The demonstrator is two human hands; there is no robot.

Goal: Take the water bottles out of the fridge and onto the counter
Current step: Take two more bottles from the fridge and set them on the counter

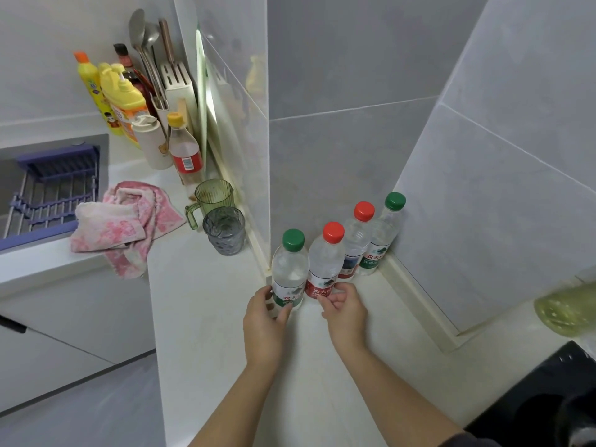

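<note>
at lower centre of the frame, on the white counter [206, 324], the left hand [265, 317] curls round the near green-capped bottle [289, 269]. beside it, the right hand [346, 312] pinches the near red-capped bottle [325, 262]. right of these, upright by the wall, stand the far red-capped bottle [356, 241] and the far green-capped bottle [382, 240].

walls [354, 75]: grey tile | counter [209, 317]: white | floor [80, 414]: grey | cabinets [64, 333]: white
</note>
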